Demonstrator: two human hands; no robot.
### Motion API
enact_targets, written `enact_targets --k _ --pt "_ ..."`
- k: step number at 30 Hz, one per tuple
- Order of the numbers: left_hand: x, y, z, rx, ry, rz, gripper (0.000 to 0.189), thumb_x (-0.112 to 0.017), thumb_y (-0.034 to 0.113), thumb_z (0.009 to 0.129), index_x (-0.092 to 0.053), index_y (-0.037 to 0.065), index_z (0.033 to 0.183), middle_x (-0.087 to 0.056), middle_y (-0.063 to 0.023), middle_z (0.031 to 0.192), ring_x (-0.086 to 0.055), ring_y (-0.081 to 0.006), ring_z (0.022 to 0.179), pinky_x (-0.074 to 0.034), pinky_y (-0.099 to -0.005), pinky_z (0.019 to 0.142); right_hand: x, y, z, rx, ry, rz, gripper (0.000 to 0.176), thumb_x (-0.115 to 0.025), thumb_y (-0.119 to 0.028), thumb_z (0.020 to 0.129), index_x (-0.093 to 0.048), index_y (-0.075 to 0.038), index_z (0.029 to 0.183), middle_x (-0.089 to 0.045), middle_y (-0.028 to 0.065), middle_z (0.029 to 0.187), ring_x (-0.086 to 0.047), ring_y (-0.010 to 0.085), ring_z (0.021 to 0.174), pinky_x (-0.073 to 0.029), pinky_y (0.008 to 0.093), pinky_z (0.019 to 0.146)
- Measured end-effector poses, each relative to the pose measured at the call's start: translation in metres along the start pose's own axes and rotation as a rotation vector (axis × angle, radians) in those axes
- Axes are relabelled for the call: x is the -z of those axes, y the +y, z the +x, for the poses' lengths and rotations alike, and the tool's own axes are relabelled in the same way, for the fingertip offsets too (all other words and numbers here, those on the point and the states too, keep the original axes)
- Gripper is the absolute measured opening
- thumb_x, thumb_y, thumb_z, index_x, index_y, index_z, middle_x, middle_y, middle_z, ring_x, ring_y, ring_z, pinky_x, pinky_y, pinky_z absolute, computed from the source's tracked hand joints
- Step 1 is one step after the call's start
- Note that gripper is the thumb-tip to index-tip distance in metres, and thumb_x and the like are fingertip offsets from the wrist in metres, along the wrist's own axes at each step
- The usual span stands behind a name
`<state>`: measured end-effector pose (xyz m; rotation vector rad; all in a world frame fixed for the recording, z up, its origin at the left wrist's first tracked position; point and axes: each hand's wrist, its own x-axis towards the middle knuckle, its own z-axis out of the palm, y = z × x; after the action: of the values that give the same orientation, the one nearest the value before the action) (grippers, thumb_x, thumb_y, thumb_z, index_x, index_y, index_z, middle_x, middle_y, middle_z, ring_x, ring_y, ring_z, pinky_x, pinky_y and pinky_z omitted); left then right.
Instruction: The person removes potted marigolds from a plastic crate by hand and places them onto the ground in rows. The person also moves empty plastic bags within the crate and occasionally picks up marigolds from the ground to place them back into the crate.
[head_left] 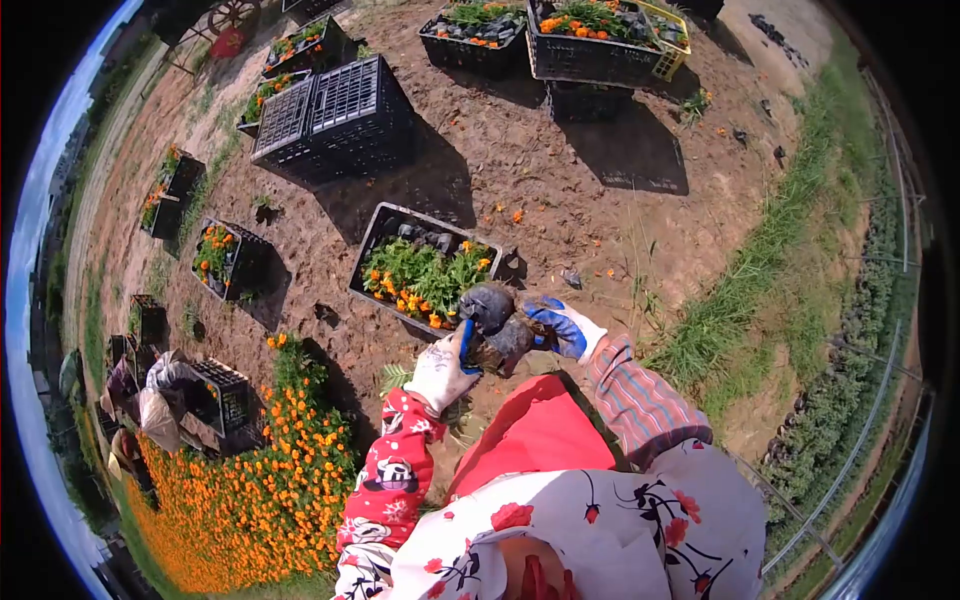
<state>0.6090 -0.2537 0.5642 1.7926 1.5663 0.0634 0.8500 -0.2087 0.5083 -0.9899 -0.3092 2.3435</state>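
Note:
My left hand (pixel 445 369), in a white and blue glove, has its fingers closed around the lower left of some dark, soil-filled plant bags (pixel 489 307). From the other side my right hand (pixel 566 327), gloved the same way, grips a dark plant bag (pixel 513 338) with bent fingers. The bags are bunched together between both hands, so their exact number is hard to make out. Just beyond them stands a black crate (pixel 376 232) holding marigold plants (pixel 425 278) with orange flowers and several dark bags.
Black crates of marigolds (pixel 590 55) stand farther off on bare soil, near an upturned-looking black crate (pixel 330 120). Dense marigolds (pixel 240 490) grow at lower left, where people (pixel 165 390) bend by another crate. Grass (pixel 735 290) and metal rails (pixel 850 445) lie at right.

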Motion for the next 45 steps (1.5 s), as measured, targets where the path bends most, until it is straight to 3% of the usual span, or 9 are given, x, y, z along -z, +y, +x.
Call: enact_targets --k 6,9,11,15,17,21,23,34,45 --pt "0.004 0.049 0.05 -0.142 -0.094 0.285 0.082 -0.074 0.021 0.065 -0.033 0.005 0.134 -0.058 -0.0224 0.103 -0.057 -0.0384 0.095 -0.046 -0.044 0.081 0.038 -0.026 -0.01 0.06 0.181 -0.08 0.045 -0.072 -0.019 0.077 -0.051 -0.012 0.117 -0.065 -0.0025 0.094 -0.062 0.0113 0.087 -0.051 0.0254 0.064" --pt "-0.002 0.052 0.057 -0.108 -0.133 0.236 0.081 -0.075 0.021 0.065 -0.033 0.006 0.133 -0.059 -0.0219 0.1 -0.058 -0.0381 0.092 -0.047 -0.0439 0.08 0.07 -0.021 -0.003 0.96 -0.037 -1.09 0.045 -0.073 -0.018 0.076 -0.051 -0.01 0.115 -0.064 -0.0013 0.089 -0.06 0.0098 0.079 -0.049 0.0256 0.059" --pt "-0.008 0.049 0.06 -0.13 -0.112 0.082 0.081 -0.075 0.019 0.065 -0.034 0.006 0.133 -0.061 -0.0224 0.098 -0.059 -0.0378 0.091 -0.047 -0.0433 0.08 0.064 -0.031 -0.004 0.111 0.141 -0.202 0.04 -0.074 -0.019 0.075 -0.055 -0.01 0.109 -0.063 0.0017 0.089 -0.058 0.01 0.073 -0.047 0.0264 0.054" --pt "-0.016 0.047 0.057 -0.04 -0.113 0.085 0.08 -0.076 0.021 0.065 -0.036 0.008 0.133 -0.062 -0.021 0.1 -0.059 -0.0382 0.092 -0.048 -0.0432 0.079 0.075 -0.011 0.028 0.397 0.556 -0.336 0.045 -0.077 -0.025 0.071 -0.059 -0.002 0.105 -0.062 0.0085 0.095 -0.06 0.0174 0.075 -0.049 0.0318 0.056" --pt "-0.006 0.046 0.048 0.011 -0.139 0.145 0.08 -0.076 0.021 0.064 -0.036 0.009 0.133 -0.062 -0.0207 0.099 -0.059 -0.038 0.092 -0.048 -0.0432 0.079 0.142 -0.017 0.046 0.422 0.876 -1.373 0.065 -0.081 -0.029 0.065 -0.054 0.002 0.115 -0.063 0.013 0.097 -0.062 0.0228 0.077 -0.05 0.0349 0.062" --pt "0.003 0.016 0.021 0.183 -0.188 0.314 0.069 -0.071 0.023 0.067 -0.039 0.006 0.127 -0.062 -0.0216 0.098 -0.06 -0.0374 0.092 -0.048 -0.0441 0.079 0.321 -0.021 0.057 0.318 0.943 -0.59 0.076 -0.077 -0.039 0.067 -0.048 -0.003 0.127 -0.065 0.0104 0.086 -0.059 0.0216 0.066 -0.048 0.035 0.061" --pt "-0.002 -0.007 0.01 0.233 -0.182 0.353 0.069 -0.07 0.023 0.067 -0.039 0.006 0.126 -0.062 -0.0209 0.097 -0.06 -0.037 0.092 -0.048 -0.044 0.079 0.333 -0.033 0.032 0.166 0.919 -0.278 0.056 -0.061 -0.043 0.081 -0.046 -0.019 0.13 -0.05 0.0083 0.116 -0.052 0.0234 0.096 -0.038 0.042 0.084" --pt "-0.019 0.022 0.004 0.139 -0.046 0.279 0.077 -0.072 0.022 0.065 -0.037 0.01 0.132 -0.06 -0.0171 0.098 -0.058 -0.0351 0.093 -0.047 -0.0422 0.081 0.061 -0.001 0.087 -0.043 -0.255 -0.129 0.054 -0.055 -0.036 0.09 -0.035 -0.022 0.138 -0.041 -0.0039 0.136 -0.046 0.0202 0.118 -0.039 0.0381 0.097" --pt "-0.033 -0.038 -0.054 0.375 0.069 0.179 0.076 -0.074 0.02 0.065 -0.037 0.006 0.13 -0.06 -0.0181 0.102 -0.058 -0.0348 0.095 -0.047 -0.0425 0.081 -0.035 0.089 0.177 -0.014 -0.195 -0.828 0.029 -0.066 -0.029 0.081 -0.065 -0.001 0.089 -0.063 0.0052 0.076 -0.056 0.0132 0.067 -0.045 0.0296 0.059"
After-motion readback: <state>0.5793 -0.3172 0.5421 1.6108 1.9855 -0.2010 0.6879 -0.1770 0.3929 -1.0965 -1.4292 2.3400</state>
